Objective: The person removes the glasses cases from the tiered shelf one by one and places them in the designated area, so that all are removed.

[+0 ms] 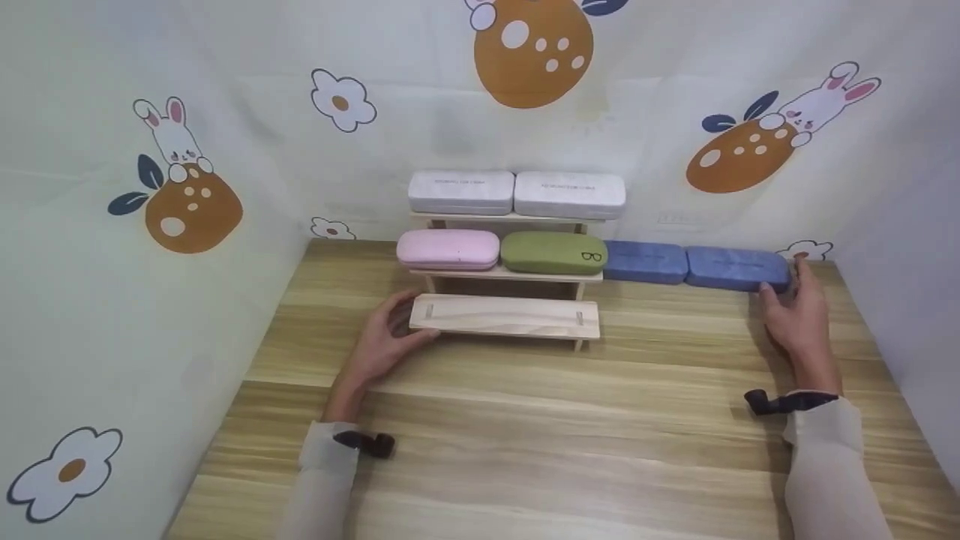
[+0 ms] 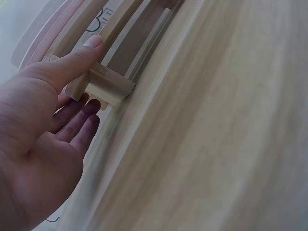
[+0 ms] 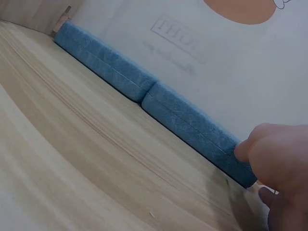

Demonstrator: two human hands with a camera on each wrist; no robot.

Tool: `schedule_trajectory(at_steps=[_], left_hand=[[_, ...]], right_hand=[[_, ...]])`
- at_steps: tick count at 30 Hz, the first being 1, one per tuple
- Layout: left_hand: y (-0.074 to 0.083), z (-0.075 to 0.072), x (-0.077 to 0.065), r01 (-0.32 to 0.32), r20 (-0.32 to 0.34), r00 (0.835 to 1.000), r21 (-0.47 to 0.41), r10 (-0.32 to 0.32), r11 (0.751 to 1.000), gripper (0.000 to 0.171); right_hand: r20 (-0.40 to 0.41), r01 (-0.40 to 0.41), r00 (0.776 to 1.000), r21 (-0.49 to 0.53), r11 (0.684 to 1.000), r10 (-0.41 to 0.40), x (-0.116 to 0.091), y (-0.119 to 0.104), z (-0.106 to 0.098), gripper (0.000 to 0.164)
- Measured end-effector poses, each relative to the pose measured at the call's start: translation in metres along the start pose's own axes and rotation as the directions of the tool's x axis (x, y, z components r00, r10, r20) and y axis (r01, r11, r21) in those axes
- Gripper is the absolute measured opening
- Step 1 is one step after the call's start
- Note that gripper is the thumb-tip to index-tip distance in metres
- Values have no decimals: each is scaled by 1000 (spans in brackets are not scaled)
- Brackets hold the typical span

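At the left end of a three-tier wooden rack [image 1: 504, 315], my left hand [image 1: 386, 341] grips the lowest board, thumb [image 2: 79, 60] along its front edge and fingers behind the end. My right hand [image 1: 799, 311] holds the outer end of a blue glasses case [image 1: 735, 268], thumb on the front side. In the right wrist view this case meets a second blue glasses case [image 3: 103, 60] end to end. Both lie on the table along the back wall, right of the rack.
Two white glasses cases [image 1: 461, 193] sit side by side on the top tier. A pink glasses case [image 1: 448, 249] and a green glasses case [image 1: 553, 253] fill the middle tier. Printed cloth walls [image 1: 420, 135] enclose the wood-grain table [image 1: 585, 435] at the back and sides.
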State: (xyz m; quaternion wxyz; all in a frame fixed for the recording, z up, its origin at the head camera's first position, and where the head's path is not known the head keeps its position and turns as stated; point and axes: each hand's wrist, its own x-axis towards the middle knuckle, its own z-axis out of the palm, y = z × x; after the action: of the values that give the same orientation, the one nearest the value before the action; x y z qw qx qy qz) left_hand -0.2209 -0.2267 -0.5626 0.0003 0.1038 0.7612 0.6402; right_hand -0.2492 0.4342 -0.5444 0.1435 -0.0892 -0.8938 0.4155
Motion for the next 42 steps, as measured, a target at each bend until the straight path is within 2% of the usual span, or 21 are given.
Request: schedule_trajectory(at_steps=[4,10,14,23,29,36,42], left_hand=[[0,0,0,-1,3,1000,0,1,1000,81],[3,0,1,7,6,1000,9,-8,1000,83],[4,0,2,16,11,1000,3,-16,1000,85],[3,1,0,17,9,1000,-1,-17,1000,84],[2,0,0,12,7,1000,-3,-12,1000,83],[3,1,0,12,9,1000,-8,-12,1000,84],[1,1,0,5,3,1000,2,-5,1000,82]], right_hand=[[-45,2,999,11,1000,-2,-4,-9,1,75],[-126,87,988,14,996,-84,-12,-22,10,66],[-158,100,983,60,993,-89,-17,-36,19,59],[-95,149,986,124,981,-137,-26,-65,41,57],[-32,137,991,179,974,-133,-30,-86,48,58],[-80,263,965,276,925,-250,-31,-101,60,54],[-51,282,958,334,899,-281,-33,-110,72,56]])
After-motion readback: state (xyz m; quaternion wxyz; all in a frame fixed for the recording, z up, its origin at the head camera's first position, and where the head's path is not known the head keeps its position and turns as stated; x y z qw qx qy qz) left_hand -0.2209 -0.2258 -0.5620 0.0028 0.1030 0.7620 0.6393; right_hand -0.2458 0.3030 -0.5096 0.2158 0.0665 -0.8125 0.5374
